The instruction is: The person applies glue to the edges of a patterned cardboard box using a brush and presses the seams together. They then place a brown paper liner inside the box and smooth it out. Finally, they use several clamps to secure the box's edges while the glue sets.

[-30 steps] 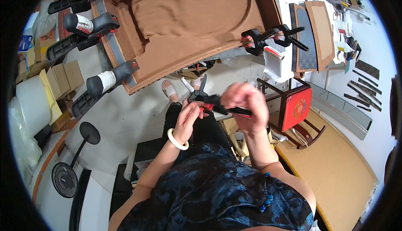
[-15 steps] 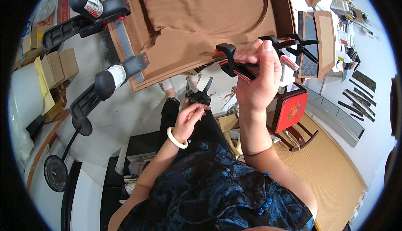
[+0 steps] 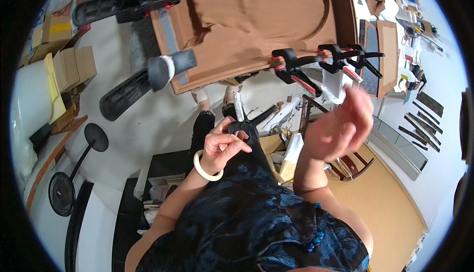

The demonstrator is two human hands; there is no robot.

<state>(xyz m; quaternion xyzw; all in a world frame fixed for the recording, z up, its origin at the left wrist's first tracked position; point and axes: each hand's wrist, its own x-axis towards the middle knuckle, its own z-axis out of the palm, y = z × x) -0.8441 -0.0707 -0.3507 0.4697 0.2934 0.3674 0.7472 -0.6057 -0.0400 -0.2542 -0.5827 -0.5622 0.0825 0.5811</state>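
Observation:
My left hand (image 3: 219,149), with a cream bangle at the wrist, holds a black spring clamp (image 3: 244,133) in front of my body. My right hand (image 3: 340,128) is in the air, smeared by motion, below and right of the table edge; its fingers look bent and nothing shows in them. Three black clamps grip the near edge of a brown cloth-covered panel (image 3: 242,52): the left clamp (image 3: 296,73), the middle clamp (image 3: 338,59) and the right clamp (image 3: 366,60). The left one is nearest to my right hand.
Two large black clamps, an upper one (image 3: 148,0) and a lower one (image 3: 148,78), sit at the panel's left side. Cardboard boxes (image 3: 74,72) stand at far left. Below my right hand are a dark wooden chair (image 3: 351,169) and an opened carton (image 3: 271,146).
My right hand has come away from the left clamp on the edge, moving down and right. The clamp in my left hand is raised and turned, and the view has shifted.

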